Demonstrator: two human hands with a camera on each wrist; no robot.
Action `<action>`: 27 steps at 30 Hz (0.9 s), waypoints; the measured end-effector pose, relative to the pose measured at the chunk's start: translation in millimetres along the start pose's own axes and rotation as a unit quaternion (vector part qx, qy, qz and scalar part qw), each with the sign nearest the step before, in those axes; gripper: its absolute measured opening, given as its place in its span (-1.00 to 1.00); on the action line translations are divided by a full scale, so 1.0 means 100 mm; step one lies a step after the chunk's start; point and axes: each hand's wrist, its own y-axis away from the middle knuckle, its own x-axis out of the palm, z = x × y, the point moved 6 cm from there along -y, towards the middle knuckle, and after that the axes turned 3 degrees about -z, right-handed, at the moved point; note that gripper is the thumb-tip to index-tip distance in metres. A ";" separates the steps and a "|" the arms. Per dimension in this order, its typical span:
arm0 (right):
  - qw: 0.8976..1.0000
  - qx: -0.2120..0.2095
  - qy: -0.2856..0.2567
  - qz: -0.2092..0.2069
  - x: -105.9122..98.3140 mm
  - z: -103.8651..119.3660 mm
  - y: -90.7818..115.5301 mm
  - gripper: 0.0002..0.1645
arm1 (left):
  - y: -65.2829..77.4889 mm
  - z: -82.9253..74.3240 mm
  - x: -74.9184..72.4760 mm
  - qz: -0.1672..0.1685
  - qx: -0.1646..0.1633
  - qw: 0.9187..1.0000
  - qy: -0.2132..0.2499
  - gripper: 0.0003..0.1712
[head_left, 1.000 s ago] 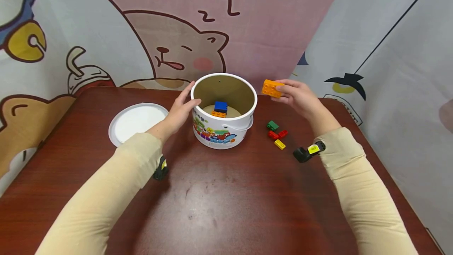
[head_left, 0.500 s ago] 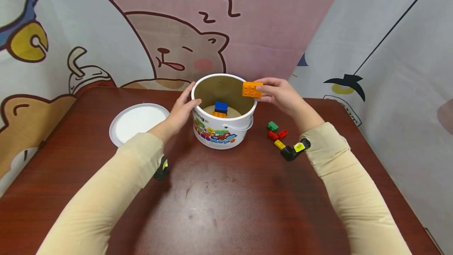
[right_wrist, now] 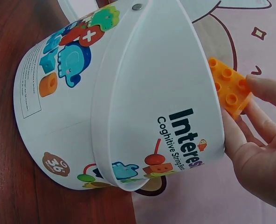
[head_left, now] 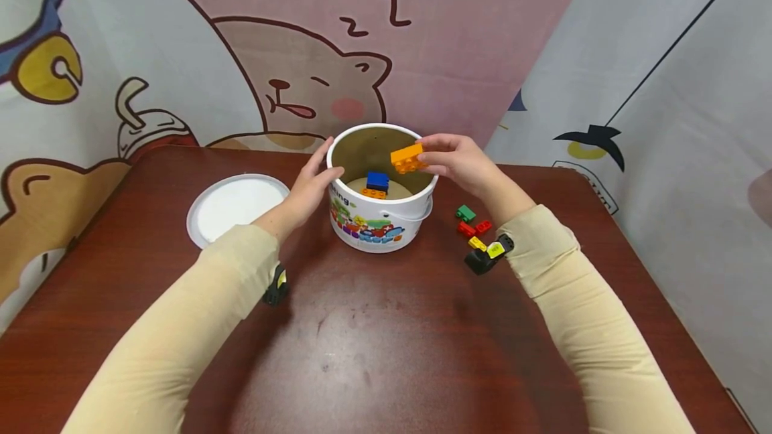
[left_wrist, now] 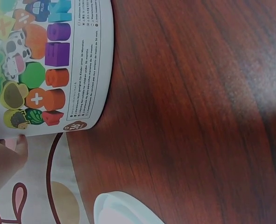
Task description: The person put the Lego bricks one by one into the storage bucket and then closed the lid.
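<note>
A white bucket [head_left: 376,216] printed with colourful pictures stands near the table's back edge. My left hand [head_left: 303,193] rests against its left side, fingers fairly straight and spread along the rim; in the left wrist view a fingertip touches the printed wall. Over the bucket's right rim, my right hand [head_left: 458,161] pinches an orange building brick [head_left: 407,158] with its studs facing down and forward. The right wrist view shows this orange brick [right_wrist: 230,88] between thumb and fingers. Inside the bucket lie a blue brick [head_left: 378,180] and another orange brick [head_left: 374,193].
Right of the bucket are small bricks: a green one [head_left: 465,213], red ones [head_left: 466,229] and a yellow one [head_left: 477,243] partly behind the wrist camera [head_left: 482,260]. A white round lid [head_left: 235,206] lies to the left. A patterned cloth [head_left: 452,52] hangs behind the table.
My right hand has moved left with the orange brick, from beside the bucket to over its opening, and the brick has tilted. My left hand has stayed at the rim.
</note>
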 end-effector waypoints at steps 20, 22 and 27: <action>0.998 -0.029 0.050 0.008 -0.76 -0.41 0.19 -0.61 | 0.01 0.00 0.00 -0.002 0.000 1.000 -0.002 -0.25; 0.995 -0.016 0.096 0.008 -0.87 -0.58 0.21 -0.50 | 0.02 -0.01 0.00 -0.002 0.000 1.000 -0.004 -0.25; 0.987 0.015 0.159 0.015 -1.10 -0.99 0.25 -0.36 | 0.02 -0.01 0.00 -0.002 -0.003 1.000 -0.011 -0.26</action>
